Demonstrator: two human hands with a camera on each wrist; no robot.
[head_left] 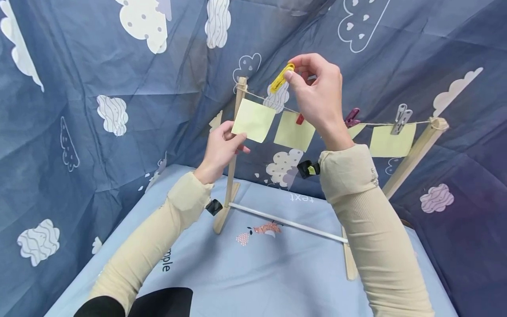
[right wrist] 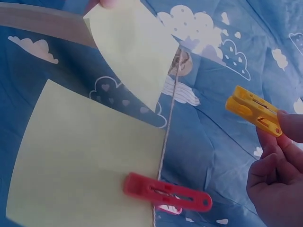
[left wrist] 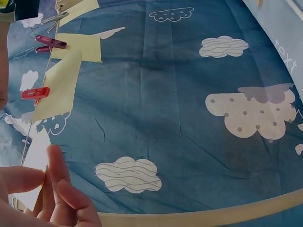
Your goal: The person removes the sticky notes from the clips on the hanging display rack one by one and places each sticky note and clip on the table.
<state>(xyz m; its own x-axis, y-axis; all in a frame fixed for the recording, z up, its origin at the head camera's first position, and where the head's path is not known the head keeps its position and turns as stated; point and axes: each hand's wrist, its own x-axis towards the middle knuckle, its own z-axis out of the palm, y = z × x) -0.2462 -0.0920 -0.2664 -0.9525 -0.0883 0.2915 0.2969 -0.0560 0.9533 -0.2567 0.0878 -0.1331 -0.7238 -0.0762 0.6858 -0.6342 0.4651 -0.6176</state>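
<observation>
"where do we have the yellow clothespin [head_left: 282, 78]?"

"upper middle of the head view — pinched by the fingers of our right hand [head_left: 320, 88]."

"and our left hand [head_left: 222, 147]?"

"left of centre — its fingers pinch a pale yellow sheet [head_left: 254, 120] by its lower left corner."

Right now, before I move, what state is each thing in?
Left grip, pinching the leftmost note.
Right grip, pinching the yellow peg.
Leftmost note, unpegged.
Yellow peg, off the string.
Red peg, clipped on string and note.
Maroon peg, clipped likewise.
Grey peg, clipped likewise.
String, strung between posts.
</observation>
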